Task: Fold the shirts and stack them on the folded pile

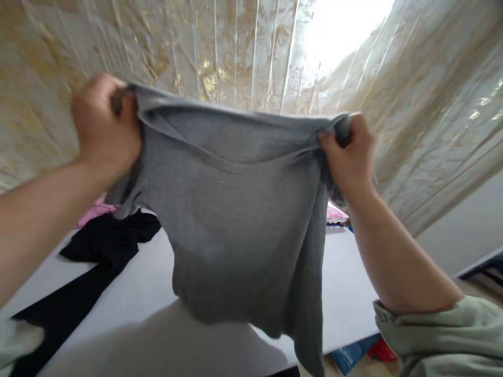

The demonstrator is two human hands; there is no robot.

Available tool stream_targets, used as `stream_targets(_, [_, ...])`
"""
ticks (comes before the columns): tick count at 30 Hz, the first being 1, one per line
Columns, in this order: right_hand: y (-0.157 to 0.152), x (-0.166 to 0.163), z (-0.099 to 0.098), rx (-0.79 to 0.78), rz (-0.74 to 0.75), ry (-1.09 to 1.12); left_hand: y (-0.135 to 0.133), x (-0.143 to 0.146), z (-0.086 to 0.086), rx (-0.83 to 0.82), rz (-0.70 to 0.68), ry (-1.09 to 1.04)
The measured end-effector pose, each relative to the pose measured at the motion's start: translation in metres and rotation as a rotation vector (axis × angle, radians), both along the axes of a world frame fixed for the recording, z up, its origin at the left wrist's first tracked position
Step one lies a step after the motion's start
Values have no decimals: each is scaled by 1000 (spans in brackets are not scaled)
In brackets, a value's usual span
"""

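Observation:
A grey T-shirt (236,220) hangs stretched out in front of me above a white table. My left hand (106,120) is closed on one shoulder of it, and my right hand (349,152) grips the opposite shoulder. Between the two hands the neckline runs nearly straight, sloping slightly down to the right. The lower part of the shirt hangs loose, and its right side drops in a long fold past the table's front edge. Behind the shirt, part of the table is hidden.
The white table (149,283) bears a black garment (106,246) on the left. Pink cloth (94,212) lies behind that. At the back right is a pink folded stack (337,213). Blue and red packages (353,353) lie on the floor. A shiny patterned curtain (236,52) hangs behind.

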State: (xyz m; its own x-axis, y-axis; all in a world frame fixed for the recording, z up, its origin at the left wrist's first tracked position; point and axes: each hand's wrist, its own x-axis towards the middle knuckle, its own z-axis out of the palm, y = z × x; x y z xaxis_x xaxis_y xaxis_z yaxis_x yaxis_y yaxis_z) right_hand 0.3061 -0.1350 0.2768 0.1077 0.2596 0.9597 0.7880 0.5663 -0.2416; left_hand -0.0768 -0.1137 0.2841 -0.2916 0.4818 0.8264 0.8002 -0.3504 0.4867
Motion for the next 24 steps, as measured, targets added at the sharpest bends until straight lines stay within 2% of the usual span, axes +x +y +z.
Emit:
stream_targets(1, [22, 0, -15, -130, -12, 1, 10, 4, -7, -60, 43, 54])
stream_targets(3, [67, -1, -51, -340, -20, -59, 36, 12, -31, -285, 122, 196])
stream_targets(5, [105, -6, -94, -601, -96, -81, 65, 19, -67, -513, 137, 347])
stream_targets(7, [124, -14, -139, -862, -148, -82, 89, 25, -109, -586, 150, 372])
stream_targets(10, [119, -27, -200, -1106, -135, -222, 104, 34, -171, -695, 149, 475])
stream_targets(13, [91, -35, -244, -1214, -47, -453, 92, 40, -219, -788, 62, 578])
stream_targets(15, [71, -34, -262, -1203, -53, -548, 72, 40, -239, -815, -15, 604])
stream_targets(17, [55, -28, -270, -1154, -72, -580, 47, 36, -250, -822, -90, 583])
stream_targets(20, [31, -10, -271, -1093, -68, -551, 6, 21, -256, -895, -133, 483])
stream_targets(22, [11, 3, -268, -1090, -45, -496, -22, 7, -257, -1029, -112, 436])
stream_targets(24, [-11, 12, -265, -1164, -14, -433, -48, -4, -258, -1175, -98, 417])
